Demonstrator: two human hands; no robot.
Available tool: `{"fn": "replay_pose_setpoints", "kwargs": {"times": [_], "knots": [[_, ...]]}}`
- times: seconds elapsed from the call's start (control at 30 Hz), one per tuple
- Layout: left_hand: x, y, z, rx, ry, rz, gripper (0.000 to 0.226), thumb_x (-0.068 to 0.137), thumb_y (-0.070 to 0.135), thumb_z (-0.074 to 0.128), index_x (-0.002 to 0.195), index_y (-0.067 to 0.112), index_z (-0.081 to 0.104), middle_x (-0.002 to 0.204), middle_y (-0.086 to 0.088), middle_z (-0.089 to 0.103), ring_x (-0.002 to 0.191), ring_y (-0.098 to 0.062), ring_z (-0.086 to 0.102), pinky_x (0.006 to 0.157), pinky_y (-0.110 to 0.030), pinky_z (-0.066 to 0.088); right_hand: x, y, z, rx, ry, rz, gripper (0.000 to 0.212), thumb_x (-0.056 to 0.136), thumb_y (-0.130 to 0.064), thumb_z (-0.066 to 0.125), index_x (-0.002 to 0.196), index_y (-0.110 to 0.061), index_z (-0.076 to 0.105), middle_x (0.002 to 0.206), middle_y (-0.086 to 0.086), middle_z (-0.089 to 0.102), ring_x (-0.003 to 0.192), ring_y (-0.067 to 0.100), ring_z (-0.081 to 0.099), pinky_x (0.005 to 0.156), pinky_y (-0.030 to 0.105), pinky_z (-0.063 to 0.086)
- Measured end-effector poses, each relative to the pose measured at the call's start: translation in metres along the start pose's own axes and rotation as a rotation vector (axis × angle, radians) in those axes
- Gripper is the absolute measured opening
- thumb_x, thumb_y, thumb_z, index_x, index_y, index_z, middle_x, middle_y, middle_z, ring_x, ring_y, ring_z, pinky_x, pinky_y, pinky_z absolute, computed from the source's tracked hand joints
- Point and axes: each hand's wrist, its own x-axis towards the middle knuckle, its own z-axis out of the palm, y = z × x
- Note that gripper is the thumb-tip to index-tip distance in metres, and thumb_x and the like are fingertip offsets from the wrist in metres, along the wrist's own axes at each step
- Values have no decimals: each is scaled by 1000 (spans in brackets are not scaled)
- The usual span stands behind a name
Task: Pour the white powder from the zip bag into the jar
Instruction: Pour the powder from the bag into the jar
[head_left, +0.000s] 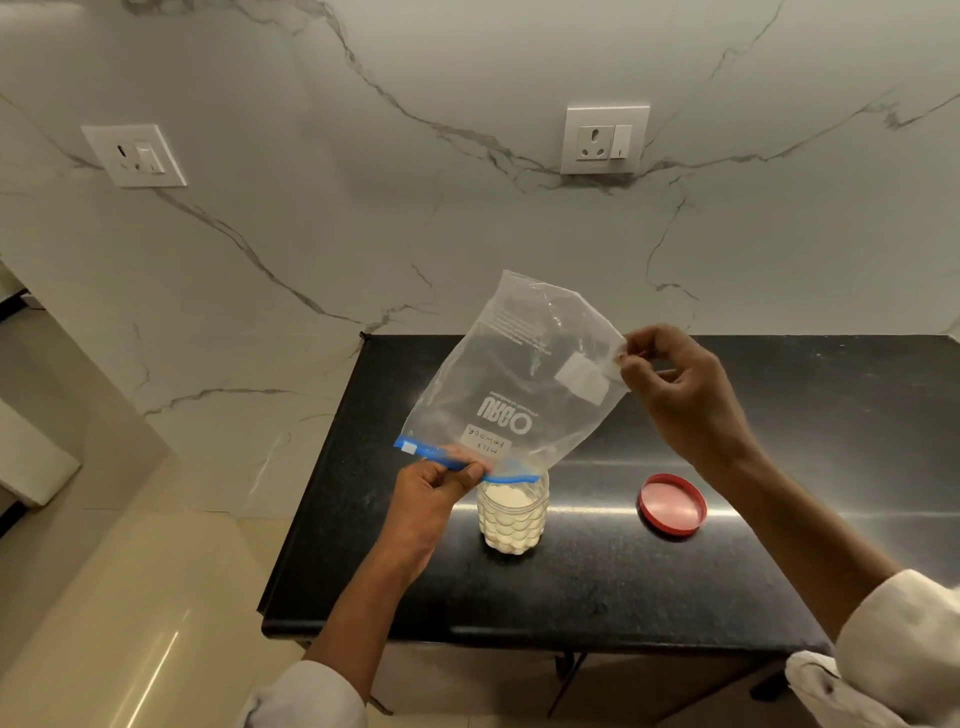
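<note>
An upturned bag (514, 374) is pinched at its blue zip by the left hand (434, 491) and at a bottom corner by the right hand (680, 395), over a powder-filled jar (513, 514); a red lid (672, 504) lies nearby

Left grip (434, 486) pinching low, thumb over; right grip (670, 384) pinching high.

The clear zip bag (511, 379), nearly empty and turned upside down with its blue zip edge at the mouth of the jar (513, 514), hangs tilted above that ribbed clear jar, which stands upright on the black desk (597, 582), mostly full of white powder (506, 496).
</note>
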Motion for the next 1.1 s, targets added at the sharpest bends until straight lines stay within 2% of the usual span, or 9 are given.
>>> {"fn": "replay_pose_setpoints", "kwargs": {"times": [0.17, 0.27, 0.4, 0.53, 0.67, 0.8, 0.93, 1.03, 1.1], "knots": [[-1, 0, -2, 8, 0, 1, 12, 89, 7, 63, 97, 11, 70, 94, 11, 75, 97, -2, 68, 78, -14, 55, 12, -10, -13, 156, -36, 90, 38, 85, -35, 59, 118, -17, 52, 102, 1, 61, 91, 14, 62, 66, 22, 51], [0, -1, -3, 4, 6, -8, 13, 88, 8, 64, 99, 10, 70, 93, 11, 75, 96, -1, 68, 82, -15, 55, 19, -15, -15, 63, -86, 51, 20, 94, -27, 59, 107, -12, 61, 101, 5, 63, 93, 21, 64, 69, 22, 53], [-1, 2, 0, 2, 20, -14, 16, 88, 10, 64, 102, 9, 71, 97, 7, 75, 96, -1, 68, 77, -12, 54, 24, -19, -11, -7, 36, -39, 14, 93, -21, 61, 98, -8, 66, 108, 8, 57, 94, 18, 58, 74, 23, 52], [-2, 2, -3, 0, 40, -37, 14, 88, 9, 64, 100, 12, 71, 99, 8, 74, 94, 1, 68, 75, -13, 54, 21, -14, -6, -46, -192, 43, 16, 92, -21, 62, 99, -7, 65, 99, 8, 62, 92, 25, 61, 73, 27, 53], [-1, 2, -3, -11, 41, -35, 15, 87, 9, 64, 100, 11, 71, 96, 8, 75, 94, -1, 69, 77, -14, 55, 21, -18, -8, 20, 61, -57, 9, 92, -20, 62, 94, -12, 66, 102, 8, 59, 92, 25, 60, 75, 35, 55], [-1, 2, -2, -3, 36, -29, 13, 88, 8, 64, 97, 13, 71, 93, 9, 75, 94, 0, 69, 80, -16, 55, 20, -18, -6, -23, -125, -13, 10, 92, -20, 61, 94, -11, 65, 96, 5, 61, 91, 24, 61, 78, 40, 56], [-1, 3, 4, -4, 32, -17, 12, 88, 8, 64, 93, 16, 71, 86, 13, 75, 89, 2, 69, 76, -12, 55, 21, -20, -8, 29, 98, -92, 7, 93, -22, 61, 94, -16, 65, 101, 3, 60, 87, 25, 62, 67, 37, 54], [-1, 5, 4, 31, 33, -19, 12, 88, 10, 64, 92, 19, 71, 85, 17, 75, 89, 5, 68, 75, -12, 54, 19, -18, -3, 24, -7, -52, 6, 94, -21, 58, 96, -17, 62, 94, 0, 62, 84, 20, 62, 67, 29, 53], [-2, 2, 2, 26, 36, -27, 13, 89, 9, 64, 91, 20, 70, 84, 19, 75, 87, 6, 68, 74, -12, 53, 17, -15, -3, -6, -55, -32, 7, 94, -21, 59, 96, -16, 63, 92, 0, 63, 87, 20, 63, 73, 33, 56]]}}
